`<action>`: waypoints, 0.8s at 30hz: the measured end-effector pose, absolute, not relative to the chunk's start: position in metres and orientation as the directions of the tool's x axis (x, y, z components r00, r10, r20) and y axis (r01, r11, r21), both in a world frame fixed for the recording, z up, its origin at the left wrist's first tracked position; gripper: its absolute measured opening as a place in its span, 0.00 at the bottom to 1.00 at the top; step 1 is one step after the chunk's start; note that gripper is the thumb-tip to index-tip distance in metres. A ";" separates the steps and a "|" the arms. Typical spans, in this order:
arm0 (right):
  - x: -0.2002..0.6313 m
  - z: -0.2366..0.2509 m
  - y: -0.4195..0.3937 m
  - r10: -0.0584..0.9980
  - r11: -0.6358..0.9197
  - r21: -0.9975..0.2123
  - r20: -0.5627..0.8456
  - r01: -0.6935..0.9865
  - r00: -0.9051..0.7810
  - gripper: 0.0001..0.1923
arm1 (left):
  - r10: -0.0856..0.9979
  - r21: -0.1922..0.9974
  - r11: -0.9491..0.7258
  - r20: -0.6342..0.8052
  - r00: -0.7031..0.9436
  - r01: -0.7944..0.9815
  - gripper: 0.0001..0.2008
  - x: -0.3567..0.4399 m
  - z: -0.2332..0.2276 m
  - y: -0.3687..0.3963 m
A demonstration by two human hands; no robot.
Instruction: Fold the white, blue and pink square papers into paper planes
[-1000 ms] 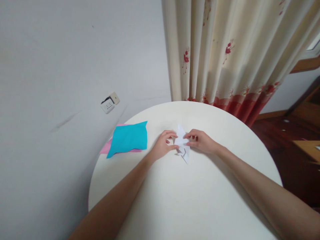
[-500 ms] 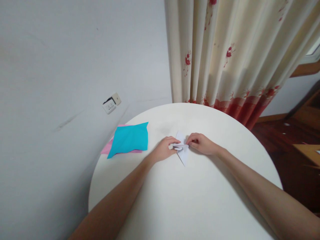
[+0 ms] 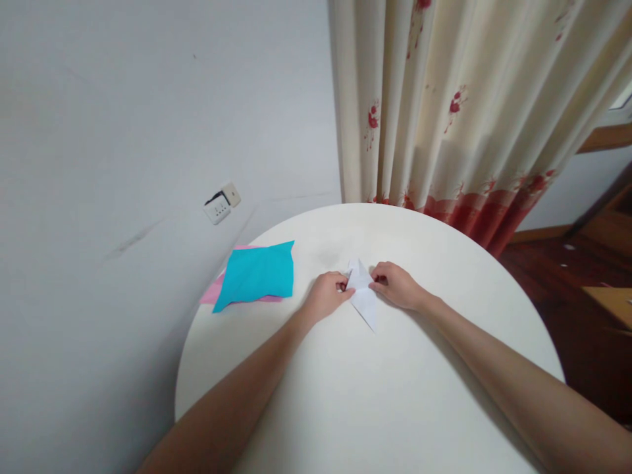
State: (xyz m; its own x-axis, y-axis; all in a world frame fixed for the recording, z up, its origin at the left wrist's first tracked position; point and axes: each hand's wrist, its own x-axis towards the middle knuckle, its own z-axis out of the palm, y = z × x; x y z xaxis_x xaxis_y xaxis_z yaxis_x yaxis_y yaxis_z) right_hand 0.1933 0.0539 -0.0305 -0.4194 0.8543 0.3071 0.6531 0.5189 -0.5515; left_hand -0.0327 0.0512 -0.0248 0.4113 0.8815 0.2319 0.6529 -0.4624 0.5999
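A folded piece of white paper [image 3: 364, 299], long and pointed at its near end, lies at the middle of the round white table. On its left edge, my left hand [image 3: 328, 293] pinches the paper with the thumb on top and the fingers curled behind. My right hand [image 3: 396, 285] grips the opposite edge between thumb and fingertips. Small folds show at the paper's far end; the layers underneath are hidden.
On the left of the white table [image 3: 345, 395] lies a sheet of blue paper [image 3: 259, 273] over pink paper [image 3: 214, 291]. A wall with a socket [image 3: 217, 209] stands on the left. Behind the table hangs a floral curtain [image 3: 444, 131].
The raised flaps at the paper's middle now lie flat, and a smooth face shows on top. My left thumb has come down onto the paper's near side.
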 end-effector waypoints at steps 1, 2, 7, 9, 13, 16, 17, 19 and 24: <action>0.194 -0.031 0.054 0.854 0.520 -0.548 0.308 0.655 -0.420 0.03 | 0.886 0.607 -0.453 0.230 0.401 0.653 0.07 -0.032 -0.025 0.051; 0.194 -0.031 0.055 0.854 0.520 -0.545 0.308 0.658 -0.420 0.03 | 0.889 0.614 -0.447 0.229 0.395 0.650 0.07 -0.031 -0.026 0.051; 0.195 -0.032 0.056 0.858 0.513 -0.555 0.304 0.655 -0.415 0.03 | 0.887 0.625 -0.452 0.237 0.397 0.636 0.08 -0.030 -0.026 0.050; 0.194 -0.032 0.056 0.851 0.524 -0.555 0.307 0.646 -0.426 0.03 | 0.886 0.625 -0.454 0.238 0.398 0.635 0.09 -0.030 -0.026 0.051; 0.193 -0.033 0.055 0.860 0.511 -0.548 0.308 0.662 -0.408 0.05 | 0.889 0.642 -0.445 0.235 0.393 0.625 0.07 -0.031 -0.030 0.054; 0.193 -0.033 0.055 0.865 0.502 -0.549 0.304 0.668 -0.400 0.05 | 0.889 0.648 -0.446 0.240 0.390 0.617 0.07 -0.032 -0.032 0.055; 0.193 -0.033 0.055 0.864 0.502 -0.550 0.301 0.667 -0.403 0.05 | 0.888 0.648 -0.448 0.243 0.390 0.616 0.07 -0.032 -0.032 0.055; 0.194 -0.032 0.055 0.866 0.500 -0.553 0.295 0.666 -0.405 0.05 | 0.887 0.646 -0.451 0.248 0.390 0.615 0.07 -0.032 -0.032 0.054; 0.194 -0.031 0.054 0.867 0.497 -0.562 0.302 0.661 -0.396 0.04 | 0.887 0.657 -0.451 0.252 0.388 0.604 0.07 -0.033 -0.033 0.055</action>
